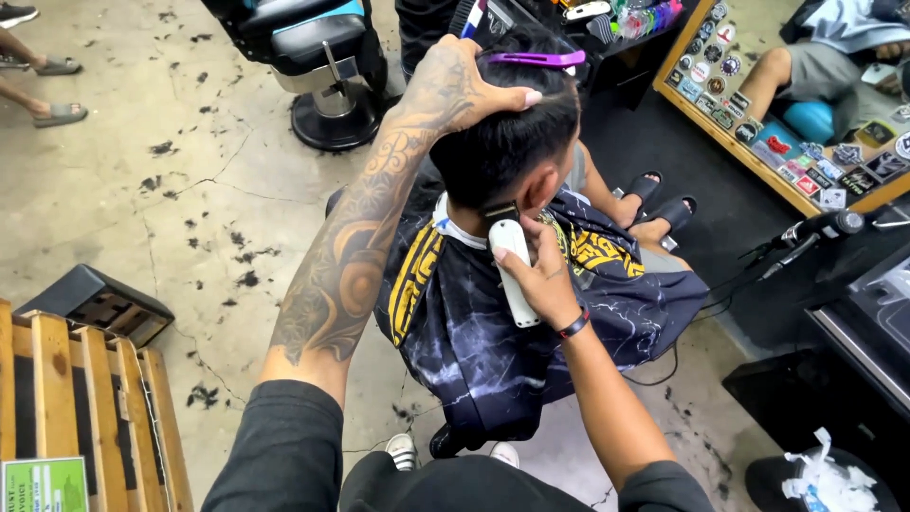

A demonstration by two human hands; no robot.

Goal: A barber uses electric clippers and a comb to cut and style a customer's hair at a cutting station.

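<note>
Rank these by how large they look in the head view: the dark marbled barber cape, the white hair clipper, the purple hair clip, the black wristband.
1. Dark marbled barber cape with yellow pattern, by far the largest.
2. White hair clipper and purple hair clip: similar length, too close to rank.
3. Black wristband, the smallest.

left hand (445,90) spread, right hand (540,275) gripping

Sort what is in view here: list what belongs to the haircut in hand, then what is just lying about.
In use:
- white hair clipper, held in the right hand at the nape
- left hand steadying the seated person's head
- purple hair clip in the hair
- dark marbled cape

Lying about:
- empty barber chair
- wooden pallet
- hair clippings on the floor
- mirror
</note>
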